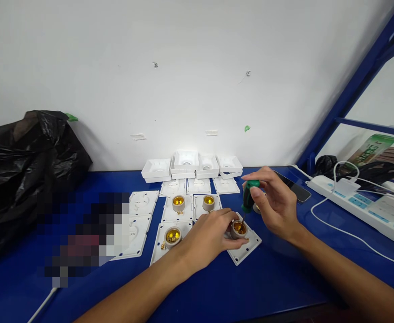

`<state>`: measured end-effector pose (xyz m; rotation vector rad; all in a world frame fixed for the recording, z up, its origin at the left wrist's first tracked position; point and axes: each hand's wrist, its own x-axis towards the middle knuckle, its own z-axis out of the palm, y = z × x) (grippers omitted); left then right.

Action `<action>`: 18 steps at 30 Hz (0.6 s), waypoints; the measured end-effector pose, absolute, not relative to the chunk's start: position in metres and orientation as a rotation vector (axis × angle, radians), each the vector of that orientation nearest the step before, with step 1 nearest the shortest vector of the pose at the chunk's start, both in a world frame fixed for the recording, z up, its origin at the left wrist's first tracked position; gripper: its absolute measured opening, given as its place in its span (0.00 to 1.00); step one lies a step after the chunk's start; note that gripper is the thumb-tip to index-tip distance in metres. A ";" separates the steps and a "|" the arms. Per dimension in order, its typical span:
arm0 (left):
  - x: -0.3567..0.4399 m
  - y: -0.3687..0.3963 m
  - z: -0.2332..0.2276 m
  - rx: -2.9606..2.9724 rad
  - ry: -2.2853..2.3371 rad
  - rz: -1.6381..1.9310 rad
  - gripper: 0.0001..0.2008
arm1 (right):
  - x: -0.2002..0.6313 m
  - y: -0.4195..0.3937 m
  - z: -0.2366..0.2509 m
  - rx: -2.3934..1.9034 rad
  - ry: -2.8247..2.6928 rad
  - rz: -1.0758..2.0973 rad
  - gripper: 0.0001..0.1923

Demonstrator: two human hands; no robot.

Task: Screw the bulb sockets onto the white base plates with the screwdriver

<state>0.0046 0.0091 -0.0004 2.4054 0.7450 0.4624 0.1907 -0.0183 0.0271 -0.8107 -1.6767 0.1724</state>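
Both forearms are bare from the lower frame edge to the wrists, with no sleeve in view; the left hand (207,233) and right hand (275,202) are ungloved; fingers slender, nails short and plain.

A crumpled black plastic bag (22,166) sits at nine o'clock on the blue desk (277,282). At twelve o'clock, against the white wall (183,67), stands a row of white square plastic covers (192,165). Flat white square plates (139,211) lie just left of centre. At three o'clock a long white power strip (368,206) lies with a white cable (345,231) looping beside it, and a dark phone (296,187) lies near it. A blue metal frame (358,85) rises at two o'clock.
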 end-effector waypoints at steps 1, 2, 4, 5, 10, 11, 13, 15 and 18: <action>0.005 0.009 -0.001 2.410 0.745 0.465 0.16 | 0.191 -0.018 0.027 -0.810 -1.661 0.157 0.11; 0.005 0.009 -0.001 2.412 0.748 0.467 0.16 | 0.191 -0.017 0.027 -0.809 -1.648 0.139 0.11; 0.004 0.009 -0.001 2.411 0.756 0.470 0.17 | 0.191 -0.017 0.027 -0.795 -1.638 0.109 0.11; 0.004 0.009 -0.002 2.410 0.759 0.472 0.17 | 0.191 -0.017 0.027 -0.784 -1.644 0.102 0.12; 0.005 0.009 -0.001 2.403 0.746 0.477 0.17 | 0.192 -0.019 0.025 -0.768 -1.703 0.111 0.15; 0.005 0.009 -0.002 2.397 0.747 0.477 0.17 | 0.192 -0.019 0.025 -0.771 -1.703 0.110 0.16; 0.005 0.009 -0.002 2.391 0.751 0.484 0.17 | 0.192 -0.019 0.024 -0.769 -1.693 0.109 0.16; 0.005 0.009 -0.003 2.400 0.750 0.492 0.17 | 0.192 -0.018 0.024 -0.767 -1.690 0.111 0.16; 0.005 0.009 -0.004 2.423 0.741 0.494 0.17 | 0.192 -0.018 0.023 -0.772 -1.687 0.118 0.17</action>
